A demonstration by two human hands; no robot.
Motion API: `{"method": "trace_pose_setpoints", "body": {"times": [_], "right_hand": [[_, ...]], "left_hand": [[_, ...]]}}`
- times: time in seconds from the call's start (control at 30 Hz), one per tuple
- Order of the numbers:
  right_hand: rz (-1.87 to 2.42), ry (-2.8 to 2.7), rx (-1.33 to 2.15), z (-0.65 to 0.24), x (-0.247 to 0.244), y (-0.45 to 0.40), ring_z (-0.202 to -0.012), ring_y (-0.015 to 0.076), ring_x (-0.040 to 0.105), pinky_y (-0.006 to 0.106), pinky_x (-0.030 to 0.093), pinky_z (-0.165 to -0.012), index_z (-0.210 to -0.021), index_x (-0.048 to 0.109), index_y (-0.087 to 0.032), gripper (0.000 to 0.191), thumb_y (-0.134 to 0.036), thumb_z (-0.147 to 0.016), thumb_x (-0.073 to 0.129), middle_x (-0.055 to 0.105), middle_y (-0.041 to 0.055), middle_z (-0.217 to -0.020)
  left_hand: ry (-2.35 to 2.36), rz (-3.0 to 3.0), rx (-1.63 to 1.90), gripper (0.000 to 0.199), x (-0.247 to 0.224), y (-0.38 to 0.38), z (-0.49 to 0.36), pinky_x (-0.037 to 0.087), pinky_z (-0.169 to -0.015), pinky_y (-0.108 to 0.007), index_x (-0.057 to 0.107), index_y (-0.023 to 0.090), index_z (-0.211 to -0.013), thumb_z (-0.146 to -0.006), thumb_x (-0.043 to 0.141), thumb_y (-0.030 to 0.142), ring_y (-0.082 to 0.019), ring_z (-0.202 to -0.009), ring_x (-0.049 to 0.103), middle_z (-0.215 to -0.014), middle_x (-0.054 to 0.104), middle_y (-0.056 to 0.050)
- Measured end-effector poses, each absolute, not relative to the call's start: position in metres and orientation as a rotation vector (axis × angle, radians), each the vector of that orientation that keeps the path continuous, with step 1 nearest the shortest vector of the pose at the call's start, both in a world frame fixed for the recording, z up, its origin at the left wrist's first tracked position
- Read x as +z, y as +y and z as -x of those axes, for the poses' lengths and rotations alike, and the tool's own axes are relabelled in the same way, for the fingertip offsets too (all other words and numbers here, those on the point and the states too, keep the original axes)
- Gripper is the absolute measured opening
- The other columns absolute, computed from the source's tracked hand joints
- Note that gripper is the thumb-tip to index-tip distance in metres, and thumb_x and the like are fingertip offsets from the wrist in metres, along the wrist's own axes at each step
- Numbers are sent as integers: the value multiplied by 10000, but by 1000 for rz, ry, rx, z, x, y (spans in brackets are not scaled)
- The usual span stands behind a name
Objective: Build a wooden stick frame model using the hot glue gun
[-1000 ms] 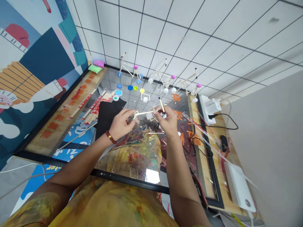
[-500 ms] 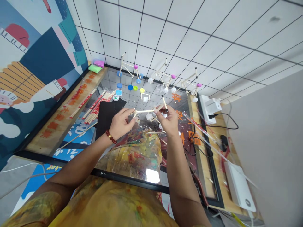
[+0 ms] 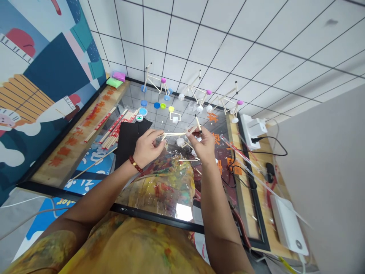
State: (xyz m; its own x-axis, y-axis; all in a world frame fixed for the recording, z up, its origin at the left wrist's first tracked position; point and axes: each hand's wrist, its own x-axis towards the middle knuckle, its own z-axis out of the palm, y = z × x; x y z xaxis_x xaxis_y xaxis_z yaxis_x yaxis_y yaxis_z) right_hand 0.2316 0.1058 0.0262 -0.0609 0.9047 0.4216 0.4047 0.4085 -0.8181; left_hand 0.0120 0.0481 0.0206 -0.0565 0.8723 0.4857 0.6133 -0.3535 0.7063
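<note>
The left hand and the right hand hold a thin wooden stick frame in the air above a clear plastic sheet. The left fingers and thumb are pinched together on one end of the frame. The right fingers are pinched on the other end, close to a short upright stick. A white ball sits just below the frame; whether it is joined on cannot be told.

Caution: the sticks are thin, so twisting the hands against each other may snap one or part a joint. A joint may also part if it is not firm. If either pinch slips, the frame may fall onto the sheet. Three stick models stand well beyond the hands, clear of a short fall.
</note>
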Motion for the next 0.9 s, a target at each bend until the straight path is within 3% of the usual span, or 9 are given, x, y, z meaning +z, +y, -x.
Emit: {"method": "trace_pose_setpoints", "body": {"times": [0.3,0.6,0.9], "right_hand": [[1153,-1648,650,-228,29,104,-742,172,618,335,481,-778,-829,645,-228,140,-348,-805,713,673,0,-820],[1138,-1629,633,-229,23,107,-777,184,606,336,503,-774,-858,649,-237,119,-342,-830,699,669,8,-825],[1179,-1593,655,-227,23,107,-745,176,611,336,514,-758,-836,627,-236,139,-355,-818,696,668,7,-836]], "left_hand": [[1695,-1838,1397,266,20,51,-10,469,-572,-216,750,193,-1029,-778,768,282,-54,-522,499,-975,705,-23],[1540,-1922,1430,211,17,52,-10,476,-559,-214,753,175,-1008,-836,690,280,-46,-486,486,-976,734,-39],[1650,-1892,1410,239,19,50,-11,463,-565,-227,752,185,-1007,-786,761,276,-50,-496,470,-1000,721,-38]]}}
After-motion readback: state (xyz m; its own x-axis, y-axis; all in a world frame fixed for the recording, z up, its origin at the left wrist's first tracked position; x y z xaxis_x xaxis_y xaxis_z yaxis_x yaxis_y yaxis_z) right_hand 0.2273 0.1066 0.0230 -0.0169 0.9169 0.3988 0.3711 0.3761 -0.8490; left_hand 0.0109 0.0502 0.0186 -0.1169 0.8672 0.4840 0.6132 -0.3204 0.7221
